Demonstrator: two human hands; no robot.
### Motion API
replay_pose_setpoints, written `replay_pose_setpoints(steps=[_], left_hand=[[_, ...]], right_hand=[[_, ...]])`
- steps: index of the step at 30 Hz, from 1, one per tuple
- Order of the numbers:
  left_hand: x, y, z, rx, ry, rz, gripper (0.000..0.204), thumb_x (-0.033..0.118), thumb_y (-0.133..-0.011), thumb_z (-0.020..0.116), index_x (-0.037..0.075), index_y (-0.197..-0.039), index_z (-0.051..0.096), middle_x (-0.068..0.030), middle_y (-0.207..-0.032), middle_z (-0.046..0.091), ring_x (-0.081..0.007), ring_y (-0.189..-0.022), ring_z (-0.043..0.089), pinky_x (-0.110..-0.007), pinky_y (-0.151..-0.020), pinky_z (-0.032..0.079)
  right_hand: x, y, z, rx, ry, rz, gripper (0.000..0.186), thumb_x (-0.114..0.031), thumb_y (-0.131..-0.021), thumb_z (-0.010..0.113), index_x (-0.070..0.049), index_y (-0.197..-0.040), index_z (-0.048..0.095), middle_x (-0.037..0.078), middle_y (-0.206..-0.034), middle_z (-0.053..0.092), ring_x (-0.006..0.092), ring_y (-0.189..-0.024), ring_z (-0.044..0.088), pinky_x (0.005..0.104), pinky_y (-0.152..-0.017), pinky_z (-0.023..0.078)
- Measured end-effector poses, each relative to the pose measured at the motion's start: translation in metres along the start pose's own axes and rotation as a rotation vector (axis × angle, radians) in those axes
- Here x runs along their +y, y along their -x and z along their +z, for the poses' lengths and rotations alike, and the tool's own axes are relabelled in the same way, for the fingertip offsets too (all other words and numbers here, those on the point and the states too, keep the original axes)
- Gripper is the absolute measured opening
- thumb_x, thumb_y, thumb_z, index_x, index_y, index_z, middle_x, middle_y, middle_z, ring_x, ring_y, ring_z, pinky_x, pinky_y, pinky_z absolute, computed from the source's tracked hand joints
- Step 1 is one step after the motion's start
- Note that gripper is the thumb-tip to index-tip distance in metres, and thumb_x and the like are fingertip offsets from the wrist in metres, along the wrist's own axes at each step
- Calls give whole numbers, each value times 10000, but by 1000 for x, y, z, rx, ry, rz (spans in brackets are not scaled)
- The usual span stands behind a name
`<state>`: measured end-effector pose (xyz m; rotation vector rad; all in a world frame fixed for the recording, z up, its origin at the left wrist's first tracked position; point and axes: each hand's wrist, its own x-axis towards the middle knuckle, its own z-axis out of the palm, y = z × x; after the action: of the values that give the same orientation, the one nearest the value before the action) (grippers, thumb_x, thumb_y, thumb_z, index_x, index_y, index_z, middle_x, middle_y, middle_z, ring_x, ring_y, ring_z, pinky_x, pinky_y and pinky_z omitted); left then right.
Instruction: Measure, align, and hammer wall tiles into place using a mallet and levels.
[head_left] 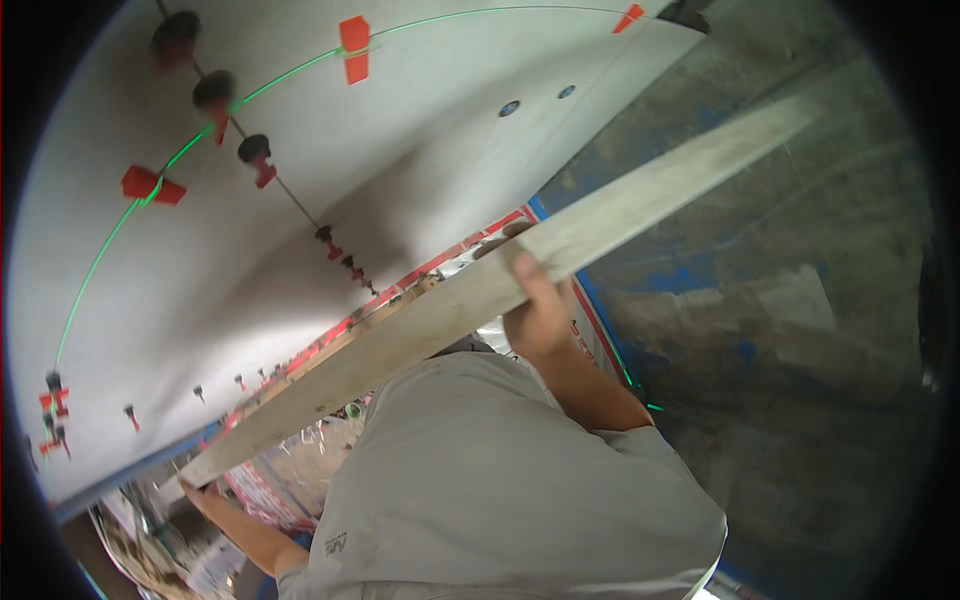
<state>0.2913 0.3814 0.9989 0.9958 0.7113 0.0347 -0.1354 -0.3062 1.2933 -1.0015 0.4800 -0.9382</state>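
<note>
A long, straight, pale board [400,325] runs slantwise across the view, from low on the left to high on the right. My right hand [540,315] grips it near its middle, thumb lying on the upper face and fingers curled around behind the far edge. At the board's low left end, my left hand [200,496] holds on; its fingers show only small there. Beyond the board stands a large white panelled wall [300,190], its seam dotted with black-and-red tile-levelling clips [256,152].
A green laser line curves over the wall, crossing red tabs [355,48]. Two round holes [509,108] pierce the wall. Red-and-white sheeting [262,495] and clutter lie low at left. The grey floor [700,340] at right has blue marks.
</note>
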Motion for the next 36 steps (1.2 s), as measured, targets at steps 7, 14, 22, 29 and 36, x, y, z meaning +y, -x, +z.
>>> replay_pose_setpoints(steps=[7, 14, 22, 29, 36], left_hand=[[70, -24, 31, -20, -23, 147, 588, 424, -1004, 634, 13, -1416, 546, -150, -1401, 630, -334, -1284, 602, -507, -1139, 460], [20, -41, 85, -429, 45, 12, 480, 356, -1030, 618, 25, -1375, 584, -142, -1393, 636, -306, -1270, 612, -459, -1151, 460], [-26, -32, 153, -431, 162, 40, 384, 314, -1015, 655, 18, -1259, 648, -153, -1268, 701, -292, -1170, 673, -437, -1047, 550], [-13, -9, 158, -413, 170, -22, 320, 250, -1023, 641, 8, -1232, 649, -155, -1215, 717, -296, -1121, 692, -428, -991, 584], [-20, -7, 175, -481, 201, -14, 318, 229, -1040, 608, 1, -1260, 630, -158, -1263, 696, -299, -1174, 664, -436, -1025, 554]], right_hand=[[108, -25, -16, 267, -271, 324, 253, -181, -973, 680, -55, -1181, 611, 76, -1054, 689, 203, -967, 685, 399, -839, 566], [209, -78, -23, 226, -281, 512, 330, -281, -967, 692, -69, -1209, 618, 84, -1146, 662, 248, -1070, 649, 461, -903, 566], [235, -134, -25, 232, -244, 488, 428, -323, -922, 724, -63, -1239, 600, 99, -1157, 639, 258, -1055, 642, 473, -884, 564], [247, -158, -10, 316, -254, 496, 415, -280, -926, 735, -59, -1245, 589, 110, -1146, 630, 285, -1043, 655, 478, -870, 579], [251, -175, -2, 315, -208, 482, 408, -287, -950, 706, -83, -1280, 577, 122, -1218, 625, 303, -1120, 634, 500, -960, 563]])
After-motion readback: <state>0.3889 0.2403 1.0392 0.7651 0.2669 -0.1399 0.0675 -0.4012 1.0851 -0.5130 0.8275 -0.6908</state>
